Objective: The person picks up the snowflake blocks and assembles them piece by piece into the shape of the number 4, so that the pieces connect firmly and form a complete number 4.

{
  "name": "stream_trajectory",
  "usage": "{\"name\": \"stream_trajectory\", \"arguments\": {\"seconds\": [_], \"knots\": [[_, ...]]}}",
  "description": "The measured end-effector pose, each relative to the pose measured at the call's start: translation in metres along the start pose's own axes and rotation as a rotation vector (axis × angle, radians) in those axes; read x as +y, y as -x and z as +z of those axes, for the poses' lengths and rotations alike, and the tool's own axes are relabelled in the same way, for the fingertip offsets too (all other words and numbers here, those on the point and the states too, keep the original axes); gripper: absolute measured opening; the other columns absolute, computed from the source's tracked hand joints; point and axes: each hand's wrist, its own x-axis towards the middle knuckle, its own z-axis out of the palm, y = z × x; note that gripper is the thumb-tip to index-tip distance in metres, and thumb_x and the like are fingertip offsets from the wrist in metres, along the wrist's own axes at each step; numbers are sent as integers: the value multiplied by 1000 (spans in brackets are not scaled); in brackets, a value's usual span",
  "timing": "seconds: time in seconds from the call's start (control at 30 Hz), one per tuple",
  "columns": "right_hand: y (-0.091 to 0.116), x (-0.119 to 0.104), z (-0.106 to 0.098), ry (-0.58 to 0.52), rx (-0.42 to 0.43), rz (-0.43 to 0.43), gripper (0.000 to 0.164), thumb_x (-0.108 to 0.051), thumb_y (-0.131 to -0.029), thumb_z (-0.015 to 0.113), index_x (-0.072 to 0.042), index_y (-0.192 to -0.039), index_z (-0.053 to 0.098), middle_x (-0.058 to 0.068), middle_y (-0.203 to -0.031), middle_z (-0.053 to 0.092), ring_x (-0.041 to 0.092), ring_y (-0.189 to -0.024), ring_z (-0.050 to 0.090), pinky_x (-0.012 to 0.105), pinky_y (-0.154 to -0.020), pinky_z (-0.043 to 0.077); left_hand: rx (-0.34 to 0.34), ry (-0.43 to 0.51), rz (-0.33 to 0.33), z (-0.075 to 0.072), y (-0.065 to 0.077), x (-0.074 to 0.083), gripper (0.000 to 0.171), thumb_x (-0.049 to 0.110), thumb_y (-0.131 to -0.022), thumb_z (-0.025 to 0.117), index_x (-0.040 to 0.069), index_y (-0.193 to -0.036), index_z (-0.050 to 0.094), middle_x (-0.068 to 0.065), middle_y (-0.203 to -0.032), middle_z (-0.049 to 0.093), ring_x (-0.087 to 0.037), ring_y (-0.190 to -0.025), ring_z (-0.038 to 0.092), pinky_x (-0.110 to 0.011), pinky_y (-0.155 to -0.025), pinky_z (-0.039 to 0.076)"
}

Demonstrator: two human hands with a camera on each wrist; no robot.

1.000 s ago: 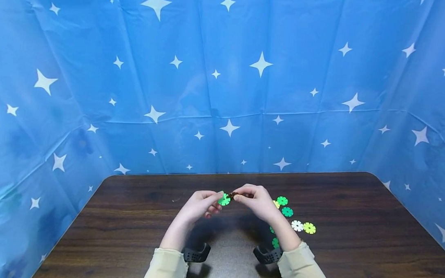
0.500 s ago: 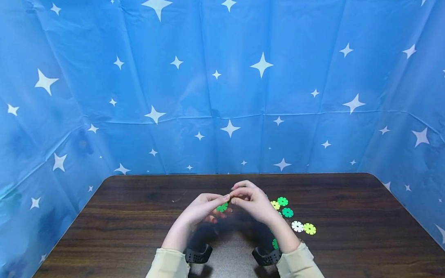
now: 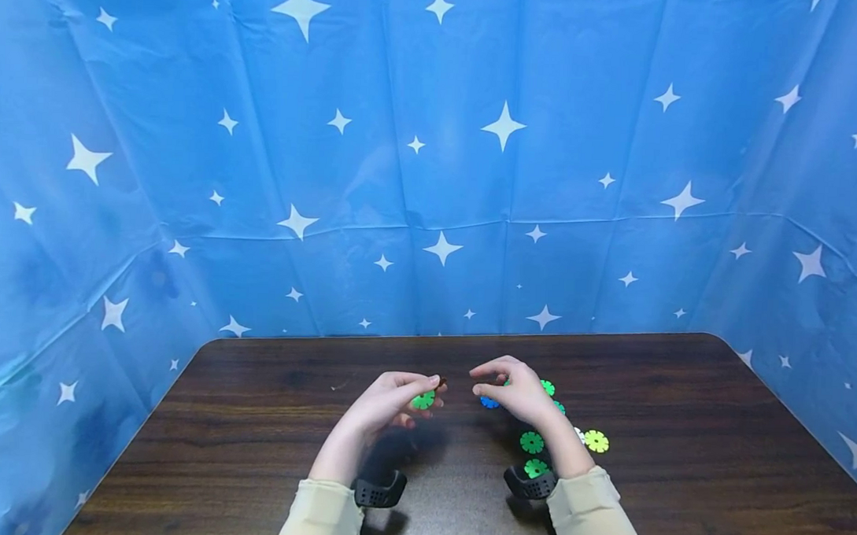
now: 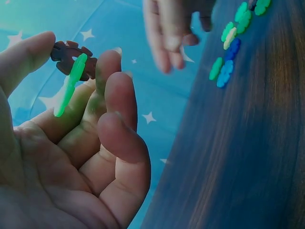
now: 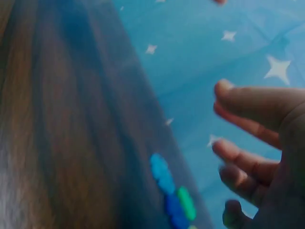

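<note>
My left hand [image 3: 388, 404] pinches a dark brown notched disc [image 4: 62, 52] between thumb and index finger. A bright green notched disc [image 4: 70, 88] is slotted crosswise into the brown one and stands edge-on over the palm in the left wrist view. The other left fingers curl loosely. To the right, my right hand [image 3: 519, 393] holds nothing, its thumb and fingers spread apart. It hovers beside a blue disc [image 3: 490, 402] on the table and covers part of the disc group.
More notched discs lie on the dark wooden table [image 3: 252, 434] around the right forearm, among them a yellow disc [image 3: 596, 441], a green disc [image 3: 532, 442] and another green disc [image 3: 536, 468]. A blue star-patterned curtain [image 3: 431, 181] surrounds the table's far edge and sides.
My right hand has let go of the brown disc and moved right toward the discs on the table. The brown disc is now joined to the green one in my left hand.
</note>
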Motion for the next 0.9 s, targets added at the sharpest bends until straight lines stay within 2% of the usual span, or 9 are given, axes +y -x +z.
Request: {"name": "stream_trajectory", "arguments": {"seconds": [0.13, 0.23, 0.43, 0.67, 0.9], "knots": [[0, 15, 3, 91, -4, 66, 25, -15, -86, 73, -8, -110, 73, 11, -117, 57, 36, -112, 48, 51, -87, 43, -2, -5, -1, 0, 0, -1, 51, 49, -92, 62, 4, -117, 69, -10, -102, 71, -34, -92, 65, -27, -59, 48], [1, 22, 5, 149, 3, 126, 27, -17, -85, 75, -11, -111, 73, 13, -119, 54, 35, -113, 43, 51, -86, 42, -3, -16, 2, -1, 1, -1, 54, 50, -91, 62, 3, -118, 68, -10, -103, 71, -36, -95, 64, -27, -59, 48], [3, 30, 7, 246, 38, 211, 25, -21, -85, 76, -18, -110, 75, 14, -123, 51, 34, -111, 41, 52, -83, 35, -17, -18, 0, -1, 0, -2, 51, 50, -92, 61, 6, -117, 69, -11, -102, 71, -28, -88, 66, -28, -60, 48], [5, 33, 6, 296, 65, 238, 27, -24, -82, 79, -20, -109, 76, 12, -122, 51, 31, -106, 41, 53, -82, 31, -38, 46, -15, -1, -1, -2, 46, 38, -96, 60, 2, -123, 63, -12, -97, 71, -19, -80, 67, -24, -61, 50], [4, 34, 8, 353, 62, 234, 25, -22, -81, 79, -21, -106, 77, 11, -118, 50, 30, -102, 40, 53, -81, 30, -59, 56, -9, -2, -1, -3, 48, 37, -98, 57, 2, -130, 57, -12, -98, 70, -20, -83, 68, -25, -63, 50]]}}
